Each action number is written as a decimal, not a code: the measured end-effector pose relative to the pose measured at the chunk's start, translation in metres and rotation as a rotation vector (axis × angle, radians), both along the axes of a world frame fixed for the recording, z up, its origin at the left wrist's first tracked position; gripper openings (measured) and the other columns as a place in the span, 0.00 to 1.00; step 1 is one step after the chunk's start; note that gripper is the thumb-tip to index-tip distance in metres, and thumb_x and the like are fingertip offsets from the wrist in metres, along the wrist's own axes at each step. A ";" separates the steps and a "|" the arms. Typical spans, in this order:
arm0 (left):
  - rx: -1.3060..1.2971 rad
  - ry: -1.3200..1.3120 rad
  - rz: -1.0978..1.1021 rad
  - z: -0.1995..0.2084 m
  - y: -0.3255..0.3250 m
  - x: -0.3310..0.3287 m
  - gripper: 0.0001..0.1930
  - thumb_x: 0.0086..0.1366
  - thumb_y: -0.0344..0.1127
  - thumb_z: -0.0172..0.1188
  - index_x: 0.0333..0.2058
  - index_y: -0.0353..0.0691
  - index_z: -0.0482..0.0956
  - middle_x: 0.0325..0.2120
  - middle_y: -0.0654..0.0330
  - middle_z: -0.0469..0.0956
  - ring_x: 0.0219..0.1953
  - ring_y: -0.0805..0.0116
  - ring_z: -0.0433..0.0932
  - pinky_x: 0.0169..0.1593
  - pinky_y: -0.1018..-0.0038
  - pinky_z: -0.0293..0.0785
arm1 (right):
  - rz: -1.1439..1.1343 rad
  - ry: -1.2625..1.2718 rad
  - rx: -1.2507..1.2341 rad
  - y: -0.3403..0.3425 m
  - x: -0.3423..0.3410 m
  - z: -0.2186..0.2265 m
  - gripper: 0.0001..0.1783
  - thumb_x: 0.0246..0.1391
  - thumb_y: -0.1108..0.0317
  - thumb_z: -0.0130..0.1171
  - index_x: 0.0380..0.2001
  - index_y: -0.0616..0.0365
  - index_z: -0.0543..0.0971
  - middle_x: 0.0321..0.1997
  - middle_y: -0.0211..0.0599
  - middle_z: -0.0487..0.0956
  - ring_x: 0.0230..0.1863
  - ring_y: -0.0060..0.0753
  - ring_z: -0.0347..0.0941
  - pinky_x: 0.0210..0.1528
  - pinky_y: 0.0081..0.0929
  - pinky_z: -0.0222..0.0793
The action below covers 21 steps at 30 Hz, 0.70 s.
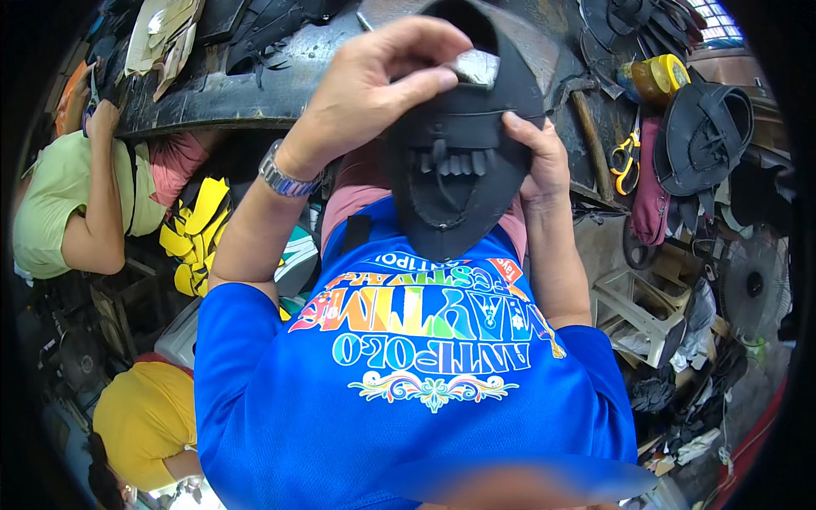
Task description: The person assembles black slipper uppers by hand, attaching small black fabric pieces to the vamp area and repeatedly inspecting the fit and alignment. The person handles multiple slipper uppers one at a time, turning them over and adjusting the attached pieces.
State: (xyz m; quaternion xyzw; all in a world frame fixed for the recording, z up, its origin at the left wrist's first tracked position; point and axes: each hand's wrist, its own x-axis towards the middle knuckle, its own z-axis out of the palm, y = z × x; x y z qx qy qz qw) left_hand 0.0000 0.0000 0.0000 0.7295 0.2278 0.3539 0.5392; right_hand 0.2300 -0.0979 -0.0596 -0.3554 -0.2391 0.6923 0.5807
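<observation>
A black shoe upper point(442, 191) with a row of short tabs hangs over my lap, its narrow end toward my shirt. My right hand point(544, 157) grips its right edge, the thumb lying on the front face. At the open upper end, my left hand point(387, 76) curls its thumb and fingers about a small shiny silver piece point(478, 68). That piece lies against the rim of the opening. Whether it is loose or attached to the upper, I cannot tell. A metal watch sits on my left wrist.
A dark worktable point(255, 93) stands ahead, with a hammer point(592, 140), orange-handled scissors point(627, 160) and a yellow-lidded jar point(663, 78) at right. Another black upper point(704, 136) lies beyond. Yellow cut pieces point(202, 229), a stool point(642, 310), a fan point(755, 285) and two co-workers point(64, 204) are nearby.
</observation>
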 end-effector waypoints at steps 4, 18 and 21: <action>-0.156 -0.196 0.295 -0.024 -0.005 -0.019 0.24 0.65 0.30 0.63 0.59 0.34 0.69 0.52 0.57 0.75 0.55 0.69 0.75 0.58 0.74 0.71 | -0.046 0.325 0.120 -0.006 0.013 -0.018 0.25 0.53 0.72 0.61 0.55 0.67 0.73 0.51 0.48 0.80 0.50 0.46 0.79 0.58 0.41 0.74; -1.184 -0.538 0.038 -0.042 -0.052 0.006 0.20 0.59 0.29 0.67 0.50 0.34 0.77 0.43 0.52 0.82 0.46 0.60 0.83 0.54 0.59 0.78 | -0.069 0.398 0.144 -0.010 0.025 -0.045 0.21 0.56 0.73 0.59 0.54 0.67 0.74 0.52 0.48 0.80 0.51 0.44 0.79 0.57 0.40 0.74; -1.133 -0.510 0.100 -0.043 -0.055 0.008 0.18 0.60 0.30 0.67 0.49 0.34 0.77 0.42 0.53 0.82 0.45 0.61 0.83 0.53 0.61 0.79 | -0.072 0.433 0.148 -0.014 0.025 -0.048 0.22 0.57 0.72 0.59 0.54 0.68 0.73 0.53 0.49 0.79 0.52 0.45 0.78 0.58 0.42 0.74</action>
